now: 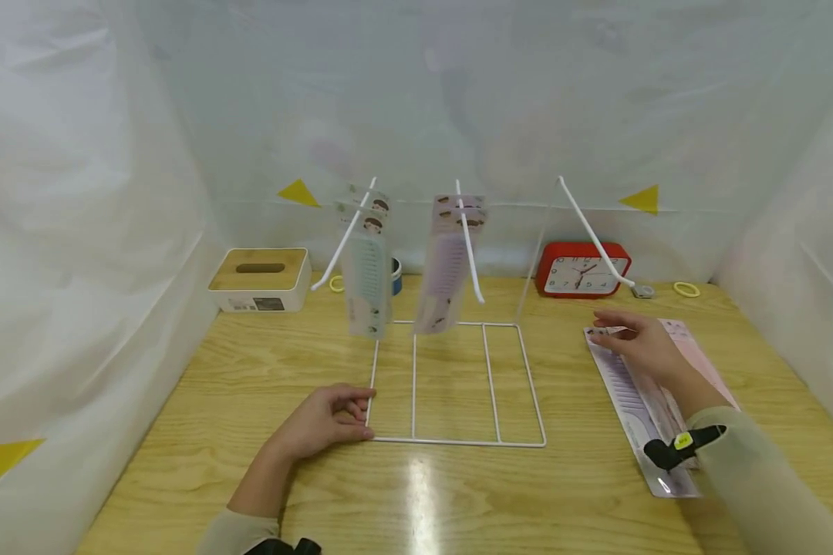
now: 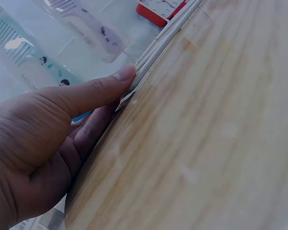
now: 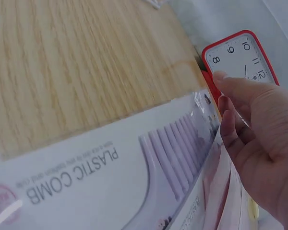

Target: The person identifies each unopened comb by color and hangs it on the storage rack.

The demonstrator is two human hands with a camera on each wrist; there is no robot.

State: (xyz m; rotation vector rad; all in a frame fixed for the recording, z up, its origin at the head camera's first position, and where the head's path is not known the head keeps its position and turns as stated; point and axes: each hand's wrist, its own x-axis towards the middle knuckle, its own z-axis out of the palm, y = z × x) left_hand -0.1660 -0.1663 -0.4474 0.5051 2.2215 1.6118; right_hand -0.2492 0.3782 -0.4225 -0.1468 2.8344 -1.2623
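My left hand [image 1: 326,420] pinches the near left corner of a white wire display rack [image 1: 458,442], thumb and fingers on its base wire. In the left wrist view the thumb presses on the white wire at the table's surface. Packaged green combs [image 1: 368,270] hang on the rack's left hook, packaged purple combs [image 1: 447,266] on the middle one. Over the top end of a packaged purple comb [image 1: 621,378] lying on the table is my right hand [image 1: 639,347], its thumb and fingers apart. Whether a fingertip touches the package cannot be told.
Beside the purple package lies a pink package [image 1: 697,354]. A red clock [image 1: 583,270] stands behind the rack's bare right hook [image 1: 597,239]. A tissue box [image 1: 260,279] is at back left. Yellow rings, one a yellow ring [image 1: 686,290], and a blue roll [image 1: 396,276] are also at the back.
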